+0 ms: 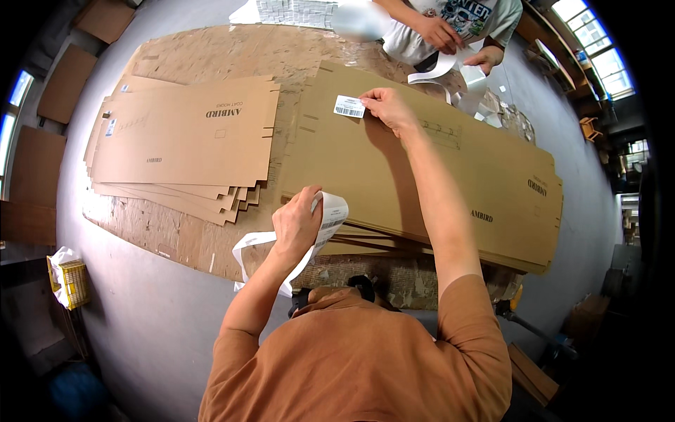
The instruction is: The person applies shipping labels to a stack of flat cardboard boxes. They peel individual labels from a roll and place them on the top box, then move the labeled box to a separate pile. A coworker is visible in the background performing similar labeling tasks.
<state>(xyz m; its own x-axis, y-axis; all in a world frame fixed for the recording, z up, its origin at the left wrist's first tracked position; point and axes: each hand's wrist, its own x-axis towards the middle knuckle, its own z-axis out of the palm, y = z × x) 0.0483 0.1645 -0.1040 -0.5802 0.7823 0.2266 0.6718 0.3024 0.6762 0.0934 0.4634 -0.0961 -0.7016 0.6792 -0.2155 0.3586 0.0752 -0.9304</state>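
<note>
- The right hand (389, 111) is reaching over the right carton stack (351, 162), its thumb and index finger clamping the right side of a white label (348, 106).
- That label, printed with a barcode, is sitting near the far left corner of the stack's top carton; whether all of it is touching the cardboard, I cannot tell.
- The left hand (297, 224) is keeping its fingers closed on a label strip (333, 214) — white and carrying barcodes — just beside the stack's near left corner.
- The strip is looping down below that hand, its lower folds hanging over the table's near edge.
- The right carton stack is lying flat across the right half of the table (190, 49), its layers showing along the near edge.
- The left carton stack (183, 148) is resting toward the table's left edge, its lower sheets fanning out at the near right corner.
- A co-worker (485, 21) is standing at the far edge, both hands holding a white strip (436, 69) — this one curling over the surface.
- A yellow basket (72, 281) is standing beyond the table's near left corner, white material filling it.
</note>
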